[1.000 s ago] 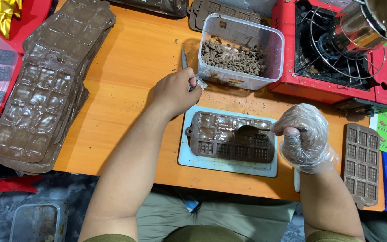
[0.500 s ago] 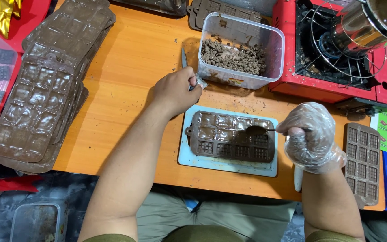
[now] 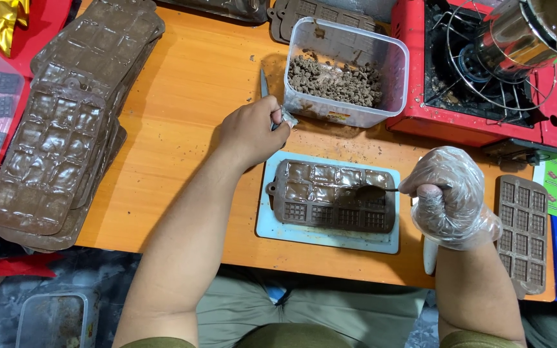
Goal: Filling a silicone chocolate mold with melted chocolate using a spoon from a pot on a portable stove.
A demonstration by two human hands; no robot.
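Near the front edge of the orange wooden table (image 3: 188,116), a brown, flexible chocolate mould (image 3: 333,205) lies flat on a pale blue rectangular board (image 3: 330,240). The mould is a grid of small rectangular cells; its upper rows are glossy with smooth filling, while the lower rows show a fine waffle pattern. The right hand (image 3: 447,196), in a thin, crinkled clear glove, has its grip closed on the handle of a metal spoon (image 3: 372,191) whose coated bowl rests on the mould's right half. The bare left hand (image 3: 253,132) has its fingers curled around a small crumpled wrapper and a knife (image 3: 264,87), beside a clear plastic tub (image 3: 345,71) of coarse brown crumbs. A stack of coated moulds (image 3: 66,122) covers the left edge.
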